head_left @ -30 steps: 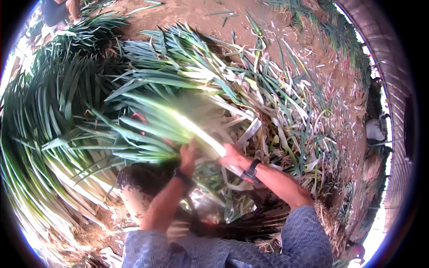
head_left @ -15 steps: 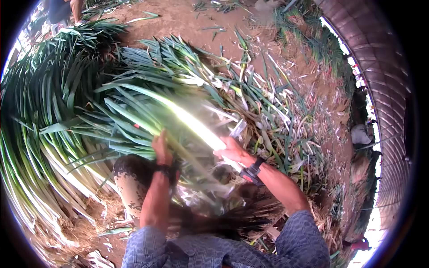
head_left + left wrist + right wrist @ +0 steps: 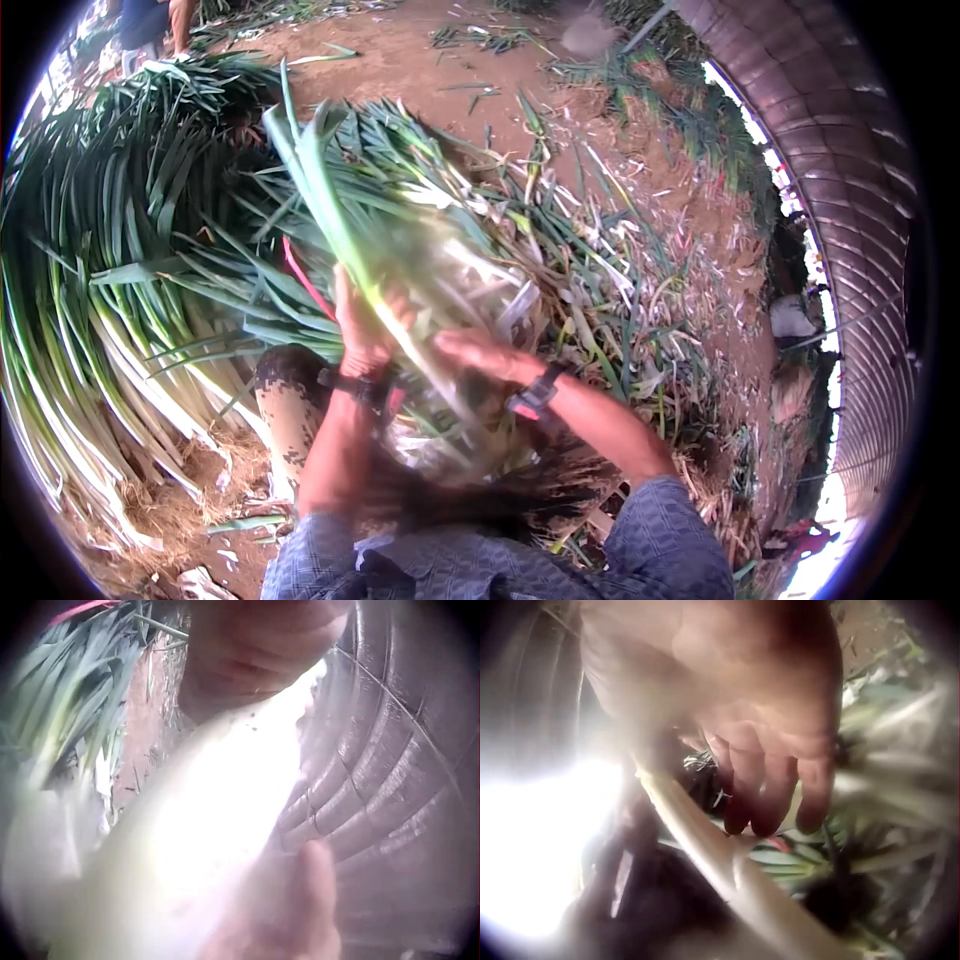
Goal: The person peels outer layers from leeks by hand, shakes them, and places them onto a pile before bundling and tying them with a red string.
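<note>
My left hand [image 3: 358, 315] grips a thick green onion [image 3: 335, 225] near its middle, leaves up and white stalk slanting down toward the lap. In the left wrist view the pale stalk [image 3: 210, 795] passes between thumb and fingers. My right hand [image 3: 485, 357] is beside the lower stalk. Seen from the right wrist, its loosely bent fingers [image 3: 769, 787] hang with their tips right at the white stalk [image 3: 742, 881], not wrapped round it. A red strip [image 3: 305, 278] shows among the leaves left of the left hand.
A large pile of green onions [image 3: 110, 300] lies at left, roots toward me. Trimmed leaves and peelings [image 3: 590, 290] litter the soil [image 3: 400, 50] ahead and right. My knee [image 3: 290, 400] stands near the left forearm. Another person's legs [image 3: 180, 25] show far left; a curved cover [image 3: 850, 250] rises at right.
The right hand held the stalk earlier and is now off it, lower and further left. The onion has swung more upright into the left hand, which earlier was beside the leaves.
</note>
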`<state>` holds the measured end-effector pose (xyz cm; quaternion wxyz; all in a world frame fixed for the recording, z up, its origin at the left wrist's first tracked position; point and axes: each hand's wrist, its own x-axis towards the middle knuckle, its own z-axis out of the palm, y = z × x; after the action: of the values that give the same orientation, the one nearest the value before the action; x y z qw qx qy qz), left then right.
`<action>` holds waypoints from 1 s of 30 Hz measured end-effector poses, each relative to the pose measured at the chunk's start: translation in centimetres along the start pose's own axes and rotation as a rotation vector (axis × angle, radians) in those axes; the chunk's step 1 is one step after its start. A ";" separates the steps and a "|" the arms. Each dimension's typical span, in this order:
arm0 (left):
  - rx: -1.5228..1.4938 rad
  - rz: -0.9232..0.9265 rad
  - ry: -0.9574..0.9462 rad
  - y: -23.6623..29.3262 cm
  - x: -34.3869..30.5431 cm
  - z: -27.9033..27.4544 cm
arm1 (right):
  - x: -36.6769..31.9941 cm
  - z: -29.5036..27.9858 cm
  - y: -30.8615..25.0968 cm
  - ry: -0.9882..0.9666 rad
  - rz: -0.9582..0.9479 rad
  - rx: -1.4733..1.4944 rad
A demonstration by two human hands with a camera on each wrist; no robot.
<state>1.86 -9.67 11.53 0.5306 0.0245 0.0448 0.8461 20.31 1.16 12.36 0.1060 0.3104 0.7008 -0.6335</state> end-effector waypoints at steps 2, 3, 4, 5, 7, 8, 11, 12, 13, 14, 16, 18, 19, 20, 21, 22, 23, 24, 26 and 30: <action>0.047 -0.019 -0.026 0.2 -0.4 1.3 | 0.1 0.8 -1.5 -0.099 -0.041 -0.097; 0.066 -0.038 -0.083 0.3 -0.4 1.6 | 0.0 1.3 -1.9 -0.110 -0.141 0.042; 0.084 -0.061 -0.135 0.4 -0.5 1.9 | -0.1 1.8 -1.9 -0.073 -0.196 0.053; 0.121 -0.088 -0.138 0.6 -0.4 2.0 | -0.3 2.3 -1.8 -0.034 -0.247 0.064; 0.157 -0.123 -0.234 1.2 -0.6 3.4 | -0.7 2.8 -1.9 0.024 -0.299 0.128; 0.174 -0.145 -0.287 1.5 -0.5 4.3 | -1.2 3.0 -1.9 0.024 -0.274 0.145; 0.216 -0.146 -0.396 2.5 0.6 6.7 | -2.7 3.5 -3.8 0.014 -0.223 0.188; 0.216 -0.140 -0.410 2.8 1.0 7.2 | -2.3 3.6 -3.5 0.089 -0.267 0.189; 0.244 -0.057 -0.420 2.8 1.7 7.4 | -1.5 3.8 -3.1 0.166 -0.315 0.189; 0.242 0.052 -0.421 2.4 2.3 7.2 | -0.7 4.1 -3.0 0.245 -0.367 0.189; 0.499 0.357 -0.053 2.3 4.2 5.8 | -0.5 5.5 -4.4 0.467 -0.488 0.390; 0.780 0.538 0.123 2.4 4.1 6.0 | -1.1 5.6 -5.9 0.584 -0.519 0.445; 0.781 0.532 0.149 2.1 4.0 5.9 | -1.1 5.6 -5.6 0.624 -0.516 0.327; 0.578 0.418 0.158 1.6 3.8 5.6 | -1.0 5.6 -5.4 0.667 -0.511 0.210; 0.571 0.320 0.124 1.3 3.3 5.8 | -0.7 5.9 -4.9 0.671 -0.507 0.157; 0.787 0.306 0.160 1.2 3.0 6.6 | -0.5 6.2 -4.5 0.670 -0.500 0.104; 0.662 0.241 0.115 1.5 3.4 6.1 | -0.3 6.3 -4.2 0.645 -0.526 0.143; 0.536 0.186 0.071 2.1 3.7 6.1 | 0.0 6.4 -3.9 0.618 -0.551 0.183; 0.347 0.030 -0.001 2.9 3.6 6.2 | 0.5 6.1 -3.5 0.550 -0.477 0.232; 0.198 -0.097 -0.184 3.7 4.5 5.6 | 2.2 5.3 -2.4 0.494 -0.489 0.339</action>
<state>-2.91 -6.92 17.44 0.5676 0.1521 0.0800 0.8051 15.87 -3.20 12.23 -0.2729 0.2903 0.6439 -0.6532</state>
